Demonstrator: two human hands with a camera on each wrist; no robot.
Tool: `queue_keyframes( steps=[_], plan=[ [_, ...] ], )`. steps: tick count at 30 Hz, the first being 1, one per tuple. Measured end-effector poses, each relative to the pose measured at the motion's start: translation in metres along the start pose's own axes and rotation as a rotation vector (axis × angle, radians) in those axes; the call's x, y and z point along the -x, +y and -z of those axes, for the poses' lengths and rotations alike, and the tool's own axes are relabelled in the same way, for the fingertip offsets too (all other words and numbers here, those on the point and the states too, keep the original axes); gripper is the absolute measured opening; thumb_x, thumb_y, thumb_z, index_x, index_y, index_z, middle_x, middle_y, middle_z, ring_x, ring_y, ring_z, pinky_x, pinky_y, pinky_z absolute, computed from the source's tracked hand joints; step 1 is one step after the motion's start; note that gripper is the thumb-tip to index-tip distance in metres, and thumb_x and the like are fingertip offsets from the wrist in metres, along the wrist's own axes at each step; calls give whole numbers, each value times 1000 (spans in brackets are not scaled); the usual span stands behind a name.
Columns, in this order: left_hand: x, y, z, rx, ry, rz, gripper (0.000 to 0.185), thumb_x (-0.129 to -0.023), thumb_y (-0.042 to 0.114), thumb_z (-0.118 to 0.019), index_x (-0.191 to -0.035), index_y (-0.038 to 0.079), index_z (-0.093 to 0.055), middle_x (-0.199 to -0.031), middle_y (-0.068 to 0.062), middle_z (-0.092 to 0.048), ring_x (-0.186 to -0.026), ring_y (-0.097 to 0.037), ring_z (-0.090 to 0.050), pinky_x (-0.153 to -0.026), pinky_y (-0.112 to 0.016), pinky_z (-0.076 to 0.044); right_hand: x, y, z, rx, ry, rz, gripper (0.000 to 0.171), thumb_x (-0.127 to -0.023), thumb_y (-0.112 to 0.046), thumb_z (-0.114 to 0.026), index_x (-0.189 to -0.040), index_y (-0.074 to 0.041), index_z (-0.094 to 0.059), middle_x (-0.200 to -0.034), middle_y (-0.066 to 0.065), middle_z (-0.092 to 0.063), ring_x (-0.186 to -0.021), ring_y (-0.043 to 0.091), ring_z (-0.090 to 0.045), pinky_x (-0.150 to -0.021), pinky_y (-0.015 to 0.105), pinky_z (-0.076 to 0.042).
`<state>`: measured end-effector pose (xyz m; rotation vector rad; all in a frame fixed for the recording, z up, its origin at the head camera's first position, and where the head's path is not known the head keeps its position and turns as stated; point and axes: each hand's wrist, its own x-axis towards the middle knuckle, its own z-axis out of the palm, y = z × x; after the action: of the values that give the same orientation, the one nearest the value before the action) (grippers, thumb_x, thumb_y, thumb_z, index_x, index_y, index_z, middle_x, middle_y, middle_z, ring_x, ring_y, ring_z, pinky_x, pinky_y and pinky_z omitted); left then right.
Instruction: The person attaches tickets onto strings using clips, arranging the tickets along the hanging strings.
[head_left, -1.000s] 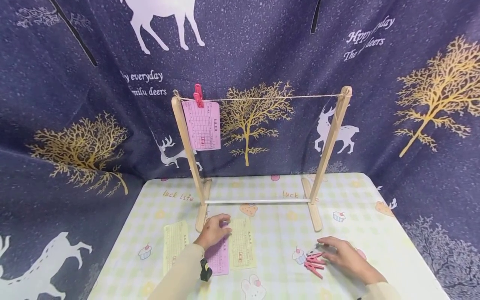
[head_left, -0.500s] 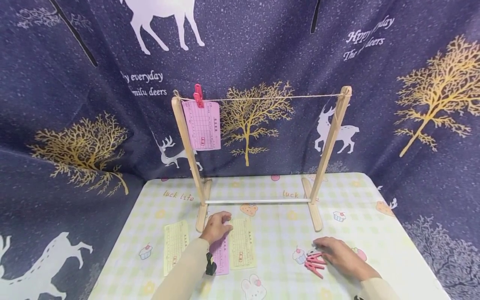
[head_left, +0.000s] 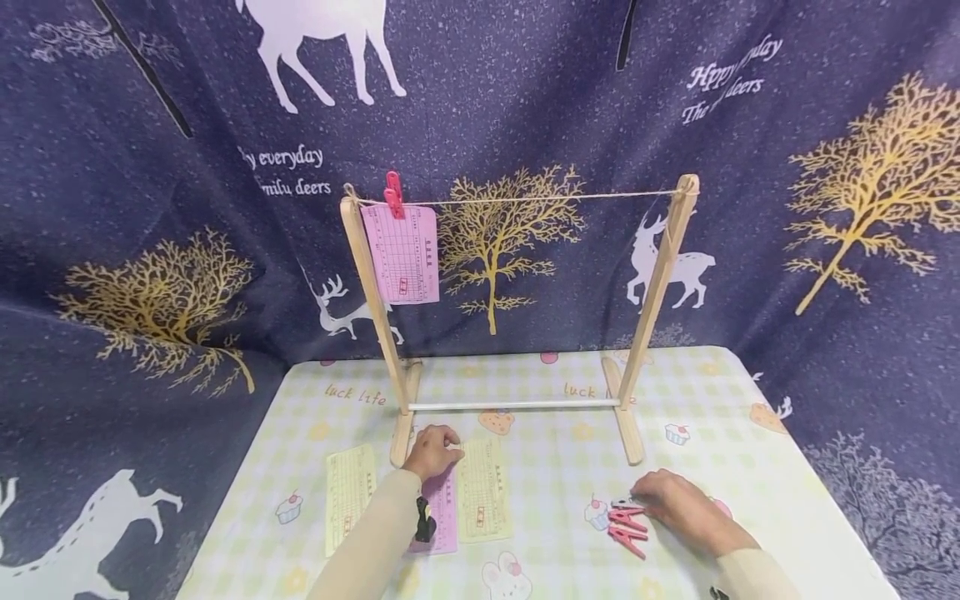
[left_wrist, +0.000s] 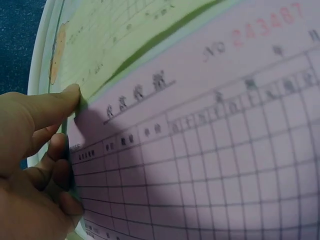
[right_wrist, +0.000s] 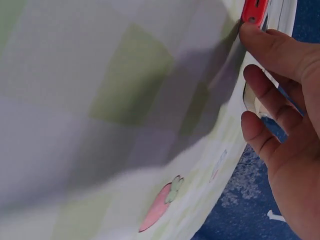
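My left hand is at the upper end of a pink receipt slip lying on the table. In the left wrist view, the thumb and curled fingers pinch the edge of that slip. Yellow receipt slips lie on both sides, one to the right and one to the left. Over at the right, my right hand reaches a small group of red clothespins. The right wrist view shows its thumb against one red clothespin, pinching it; the other fingers are loosely bent.
A wooden rack with a string between its posts stands behind the hands. From the string's left end hangs another pink slip, under a red clothespin. A white bar joins the posts low down.
My left hand's fingers have closed at the pink slip's upper edge. My right hand has drawn in its fingers at the clothespins, and the upper one has turned slightly.
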<state>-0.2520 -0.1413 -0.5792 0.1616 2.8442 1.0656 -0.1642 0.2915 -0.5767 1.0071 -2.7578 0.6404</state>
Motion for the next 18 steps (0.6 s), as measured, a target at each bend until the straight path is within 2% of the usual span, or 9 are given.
queue_keyframes(
  steps=[3, 7, 13, 18],
  plan=[
    [0, 1, 0, -13, -15, 14, 9, -82, 8, -79, -87, 7, -72, -88, -3, -66, -85, -21, -59, -79, -43, -51, -2, -3, 1, -9, -36, -28, 21, -76, -2, -79, -95, -10, -73, -92, -1, -70, -89, 21, -66, -80, 42, -54],
    [1, 5, -1, -27, -43, 7, 6, -86, 7, -74, -81, 8, -72, -81, 1, -67, -78, -18, -59, -73, -39, -52, -1, -5, 1, -19, -29, -38, 19, -77, -1, -79, -94, -10, -74, -92, -1, -70, -89, 21, -66, -80, 43, -54],
    [5, 13, 0, -5, -70, -11, 3, -87, 5, -68, -84, 5, -68, -81, -1, -63, -78, -19, -58, -72, -39, -52, 0, -6, 1, -9, -50, -71, 19, -79, -3, -78, -96, -10, -74, -94, -3, -71, -90, 20, -66, -81, 43, -55],
    [5, 21, 1, 51, -112, -25, 5, -94, 5, -62, -90, 4, -60, -80, -2, -57, -73, -16, -53, -67, -32, -48, 0, -4, 2, -8, -55, -70, 20, -79, -3, -78, -97, -10, -74, -95, -4, -71, -90, 18, -66, -82, 41, -55]
  ],
)
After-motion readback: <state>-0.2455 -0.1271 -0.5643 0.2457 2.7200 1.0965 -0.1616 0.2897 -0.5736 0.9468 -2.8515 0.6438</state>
